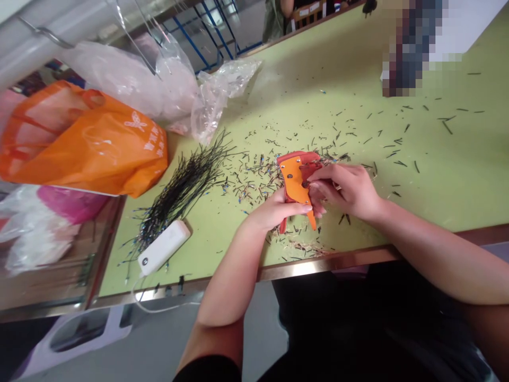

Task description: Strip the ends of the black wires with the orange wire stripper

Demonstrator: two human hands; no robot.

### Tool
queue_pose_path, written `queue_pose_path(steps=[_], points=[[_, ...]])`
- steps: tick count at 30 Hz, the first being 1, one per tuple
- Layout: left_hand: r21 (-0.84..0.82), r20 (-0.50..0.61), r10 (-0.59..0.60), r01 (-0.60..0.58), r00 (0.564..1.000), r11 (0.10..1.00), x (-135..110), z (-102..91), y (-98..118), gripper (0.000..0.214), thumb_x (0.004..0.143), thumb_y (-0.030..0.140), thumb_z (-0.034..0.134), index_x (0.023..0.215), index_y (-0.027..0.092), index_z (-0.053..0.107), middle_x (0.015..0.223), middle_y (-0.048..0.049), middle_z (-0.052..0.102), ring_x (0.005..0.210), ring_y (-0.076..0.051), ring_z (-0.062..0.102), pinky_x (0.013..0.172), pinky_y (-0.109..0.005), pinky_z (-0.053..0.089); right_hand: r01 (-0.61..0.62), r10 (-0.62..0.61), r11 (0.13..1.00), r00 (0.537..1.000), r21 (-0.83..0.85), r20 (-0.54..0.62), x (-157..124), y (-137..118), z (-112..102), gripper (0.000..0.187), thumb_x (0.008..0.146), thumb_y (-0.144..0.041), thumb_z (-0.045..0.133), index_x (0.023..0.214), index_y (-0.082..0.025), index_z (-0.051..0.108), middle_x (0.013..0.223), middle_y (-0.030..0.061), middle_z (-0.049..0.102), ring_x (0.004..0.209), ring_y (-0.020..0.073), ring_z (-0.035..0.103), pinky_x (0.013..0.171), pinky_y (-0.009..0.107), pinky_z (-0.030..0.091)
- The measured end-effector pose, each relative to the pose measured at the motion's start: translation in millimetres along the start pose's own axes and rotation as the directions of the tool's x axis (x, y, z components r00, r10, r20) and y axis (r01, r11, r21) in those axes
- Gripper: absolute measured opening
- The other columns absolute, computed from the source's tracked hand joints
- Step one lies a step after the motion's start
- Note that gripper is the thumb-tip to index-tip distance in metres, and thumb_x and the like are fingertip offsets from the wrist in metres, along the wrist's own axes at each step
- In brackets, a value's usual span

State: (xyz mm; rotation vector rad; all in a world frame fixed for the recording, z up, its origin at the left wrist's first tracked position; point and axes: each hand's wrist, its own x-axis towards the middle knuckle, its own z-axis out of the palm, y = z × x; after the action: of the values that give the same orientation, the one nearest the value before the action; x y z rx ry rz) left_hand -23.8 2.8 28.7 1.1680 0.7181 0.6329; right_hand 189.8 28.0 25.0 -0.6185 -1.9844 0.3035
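My left hand (278,209) is wrapped round the handles of an orange and red wire stripper (293,180), which stands tilted above the table near its front edge. My right hand (348,188) is closed in a pinch at the stripper's right side, by its red part. Whatever lies between those fingertips is too small or hidden to make out. Short black wire offcuts (254,183) and a few blue-tipped pieces lie scattered around the tool. To the left rests a bundle of long black wires (185,183), some with blue ends.
A white power bank (165,246) with a white cable lies at the front left. An orange bag (91,143) and clear plastic bags (207,101) occupy the left side. More offcuts spread over the green tabletop (457,175). A pixelated object (415,45) sits at the back right.
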Motion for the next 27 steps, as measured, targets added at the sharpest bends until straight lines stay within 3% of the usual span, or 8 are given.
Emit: queue_pose_path(steps=[5, 12, 16, 21, 27], points=[[0.0, -0.012, -0.009, 0.009, 1.0, 1.0, 0, -3.0, -3, 0.013, 0.086, 0.027, 0.079, 0.092, 0.016, 0.076, 0.096, -0.0101, 0.082, 0.09, -0.023, 0.079, 0.087, -0.038, 0.068, 0.005, -0.006, 0.999, 0.999, -0.053, -0.032, -1, 2, -1, 0.011, 0.108, -0.021, 0.059, 0.1, -0.022, 0.067, 0.067, -0.0049, 0.075, 0.059, 0.0101, 0.069, 0.057, 0.023, 0.05], [0.045, -0.032, -0.016, 0.018, 0.999, 0.999, 2, -6.0, -4, 0.015, 0.084, 0.029, 0.079, 0.09, 0.016, 0.077, 0.092, -0.0091, 0.082, 0.089, -0.022, 0.079, 0.091, -0.037, 0.066, 0.045, -0.045, 0.999, 0.998, 0.0, 0.054, 1, 1, -1, 0.012, 0.108, -0.015, 0.059, 0.1, -0.021, 0.066, 0.062, -0.0075, 0.071, 0.057, 0.0094, 0.063, 0.062, 0.023, 0.051], [0.051, -0.06, -0.011, 0.014, 0.998, 0.999, 2, -8.8, -4, 0.017, 0.084, 0.03, 0.079, 0.094, 0.016, 0.078, 0.094, -0.0091, 0.083, 0.09, -0.021, 0.079, 0.088, -0.034, 0.065, 0.084, -0.071, 0.989, 0.991, -0.119, 0.113, 0, 6, -9, 0.019, 0.109, -0.018, 0.056, 0.096, -0.02, 0.069, 0.073, -0.0012, 0.075, 0.065, 0.0122, 0.068, 0.062, 0.026, 0.051], [0.04, -0.05, -0.018, 0.02, 0.999, 0.999, 2, -10.2, -6, 0.021, 0.085, 0.027, 0.08, 0.103, 0.017, 0.078, 0.096, -0.0085, 0.083, 0.089, -0.021, 0.08, 0.086, -0.035, 0.066, 0.051, -0.038, 0.98, 0.997, -0.194, 0.067, 0, 7, -12, 0.017, 0.108, -0.021, 0.057, 0.1, -0.019, 0.072, 0.081, 0.0023, 0.079, 0.07, 0.0138, 0.071, 0.062, 0.027, 0.053], [0.057, -0.048, -0.024, 0.027, 0.999, 0.998, 1, -9.8, -8, 0.013, 0.085, 0.026, 0.078, 0.094, 0.017, 0.078, 0.094, -0.0079, 0.083, 0.09, -0.02, 0.079, 0.09, -0.035, 0.066, 0.165, -0.143, 0.961, 0.983, -0.221, 0.113, 0, 5, -8, 0.017, 0.109, -0.021, 0.057, 0.1, -0.019, 0.072, 0.078, 0.0003, 0.078, 0.069, 0.0139, 0.07, 0.063, 0.027, 0.053]])
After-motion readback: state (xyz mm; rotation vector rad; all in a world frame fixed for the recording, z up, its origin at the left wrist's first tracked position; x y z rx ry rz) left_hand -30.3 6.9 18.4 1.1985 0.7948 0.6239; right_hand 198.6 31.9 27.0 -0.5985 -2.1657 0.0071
